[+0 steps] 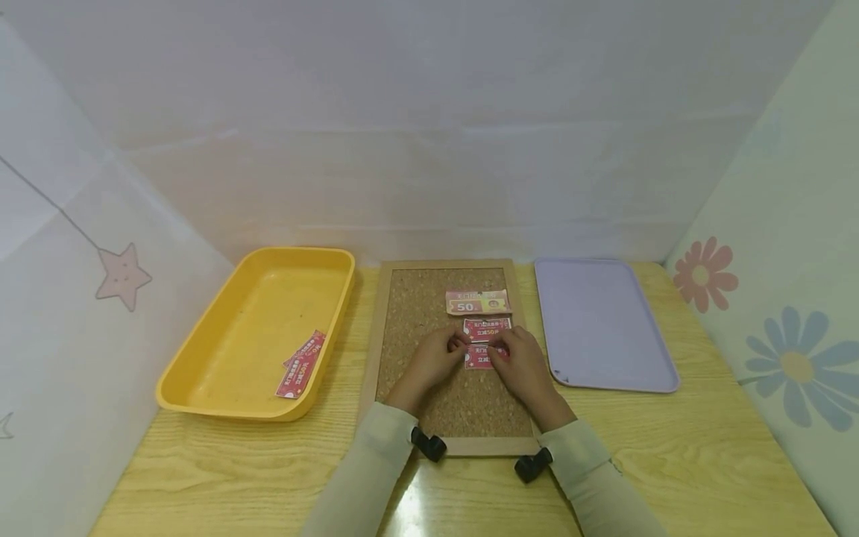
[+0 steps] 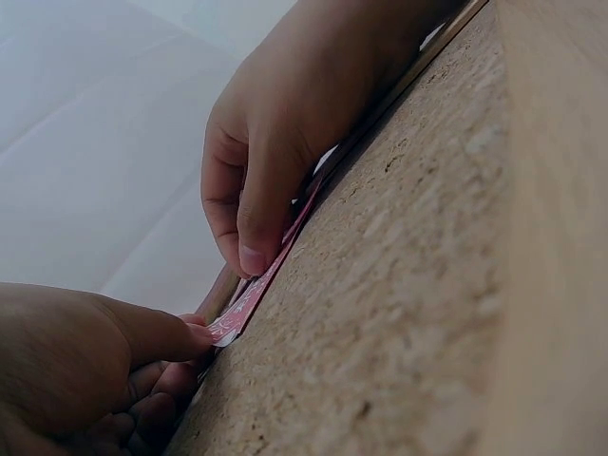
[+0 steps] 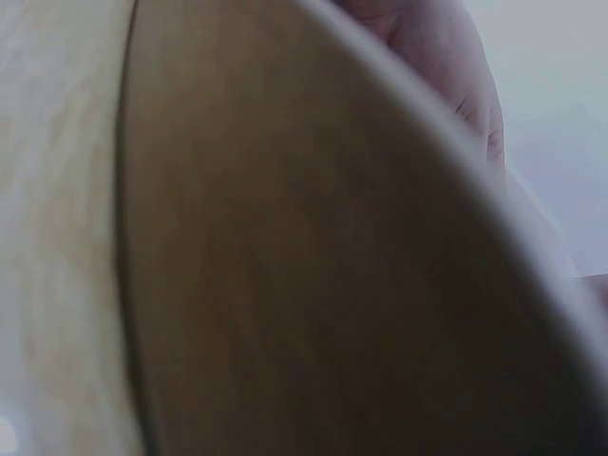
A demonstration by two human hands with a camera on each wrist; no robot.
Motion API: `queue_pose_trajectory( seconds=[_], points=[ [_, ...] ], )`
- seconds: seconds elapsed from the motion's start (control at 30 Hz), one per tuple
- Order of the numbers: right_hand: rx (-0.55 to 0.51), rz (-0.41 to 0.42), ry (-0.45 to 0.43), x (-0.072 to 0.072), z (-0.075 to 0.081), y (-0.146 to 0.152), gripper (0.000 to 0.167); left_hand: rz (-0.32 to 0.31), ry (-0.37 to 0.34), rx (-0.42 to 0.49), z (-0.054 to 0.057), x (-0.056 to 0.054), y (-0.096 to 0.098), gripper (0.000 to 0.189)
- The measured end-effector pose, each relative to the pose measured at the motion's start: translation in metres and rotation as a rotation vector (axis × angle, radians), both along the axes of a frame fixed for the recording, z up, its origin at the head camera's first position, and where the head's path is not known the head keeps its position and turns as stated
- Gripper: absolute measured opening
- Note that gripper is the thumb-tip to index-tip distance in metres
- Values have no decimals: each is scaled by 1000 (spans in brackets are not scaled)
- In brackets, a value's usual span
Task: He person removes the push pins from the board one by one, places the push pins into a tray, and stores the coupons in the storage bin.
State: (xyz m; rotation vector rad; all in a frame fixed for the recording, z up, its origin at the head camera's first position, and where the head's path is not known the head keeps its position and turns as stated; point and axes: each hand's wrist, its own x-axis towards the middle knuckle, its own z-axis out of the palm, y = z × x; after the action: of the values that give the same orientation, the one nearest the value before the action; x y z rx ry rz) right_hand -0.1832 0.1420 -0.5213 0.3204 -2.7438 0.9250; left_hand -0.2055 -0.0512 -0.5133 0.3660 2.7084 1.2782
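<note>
- Left hand (image 1: 429,362) and right hand (image 1: 526,365) flank the lower red card (image 1: 477,358), just right of the frame's centre in the head view; we see this card between them.
- Thumb and fingers of the left hand pinch the card's left end; we make this out at the lower left of the left wrist view.
- On the card's other side, we see the right hand pinching it too, thumb resting on the printed face.
- We find the card over the cork board (image 1: 412,306), its edge just beside the middle red card (image 1: 487,326); how firmly it touches the cork, we cannot tell.
- Above these two, an upper card (image 1: 478,304) marked 50 lies near the board's upper right corner.
- At the left of the frame we see a yellow tray (image 1: 244,321), two overlapping red cards (image 1: 300,373) against its right side.
- Toward the right we notice a flat purple tray (image 1: 604,321), beside the board on the wooden table (image 1: 684,462).
- In the right wrist view, blurred wood fills the middle, and we get only part of a hand at the upper right.
</note>
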Motion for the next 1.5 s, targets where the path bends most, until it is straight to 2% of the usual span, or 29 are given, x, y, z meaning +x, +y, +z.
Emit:
queue_pose_trajectory(
  seconds=[0.5, 0.77, 1.0, 1.5],
  points=[
    [78, -10, 29, -1, -2, -1, 13, -1, -15, 4, 1, -1, 0, 9],
    [103, 12, 82, -1, -2, -1, 11, -6, -3, -1, 2, -2, 0, 8],
    [130, 21, 89, 0, -3, -1, 11, -10, 3, -9, 1, 0, -1, 8],
    [123, 20, 89, 0, -2, -2, 9, -10, 7, -18, 2, -1, 0, 8]
  ],
)
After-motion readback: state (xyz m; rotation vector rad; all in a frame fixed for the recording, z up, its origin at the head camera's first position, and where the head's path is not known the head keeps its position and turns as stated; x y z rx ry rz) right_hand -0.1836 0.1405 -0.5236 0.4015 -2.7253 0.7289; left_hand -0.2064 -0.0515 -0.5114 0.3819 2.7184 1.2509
